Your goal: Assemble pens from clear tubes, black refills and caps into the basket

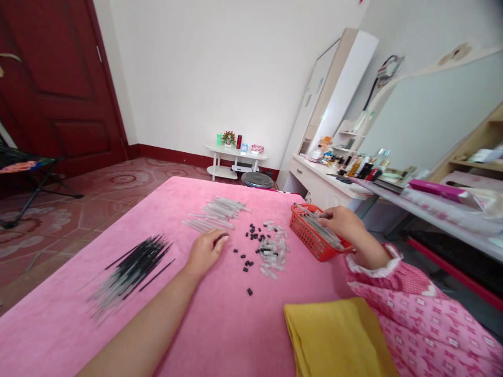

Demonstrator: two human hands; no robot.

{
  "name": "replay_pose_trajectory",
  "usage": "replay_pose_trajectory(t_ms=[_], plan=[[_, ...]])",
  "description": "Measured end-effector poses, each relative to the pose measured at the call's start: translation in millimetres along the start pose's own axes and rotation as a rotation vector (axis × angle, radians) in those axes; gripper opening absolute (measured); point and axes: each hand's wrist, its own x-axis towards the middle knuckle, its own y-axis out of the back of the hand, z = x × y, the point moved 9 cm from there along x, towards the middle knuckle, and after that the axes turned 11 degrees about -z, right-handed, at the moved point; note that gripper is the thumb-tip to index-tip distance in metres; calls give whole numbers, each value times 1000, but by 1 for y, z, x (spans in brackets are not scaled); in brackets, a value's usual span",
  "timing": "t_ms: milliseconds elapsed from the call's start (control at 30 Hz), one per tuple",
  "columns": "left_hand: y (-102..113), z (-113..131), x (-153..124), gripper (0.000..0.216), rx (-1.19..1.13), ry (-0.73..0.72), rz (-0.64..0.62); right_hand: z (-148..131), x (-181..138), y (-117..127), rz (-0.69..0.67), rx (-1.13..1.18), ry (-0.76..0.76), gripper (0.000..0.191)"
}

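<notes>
Reaching far right, the right hand closed on clear plastic tubes lying in the red mesh plastic basket; the left hand, fingers curled narrow, rested on the pink-covered bench beside scattered small black caps.

The tabletop is bare in the near middle, between the left forearm and the yellow cloth, so a hand can pass there. Near the left hand the way to the right is blocked by scattered black caps and clear caps. Behind it lie clear tubes. On the left side black rods take much room. The red basket stands under the right hand, at the right edge.
</notes>
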Motion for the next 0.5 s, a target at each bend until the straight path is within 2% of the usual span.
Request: replay_pose_trajectory(t_ms=[67,133,233,333,433,500], plan=[[-2,2,0,26,34,-2,-9,23,-6,3,29,-24,-99,32],[-6,5,-1,25,73,11,-28,19,-12,0,86,-28,-76,36],[-11,16,-4,23,99,3,-53,-33,-25,-18,196,43,188,32],[-9,27,-9,20,113,-61,-58,-103,-45,-51,198,133,459,27],[20,24,-20,24,217,-60,14,-155,-66,-81,147,217,603,24],[54,7,-30,24,358,50,63,-174,-78,-91,144,281,670,21]])
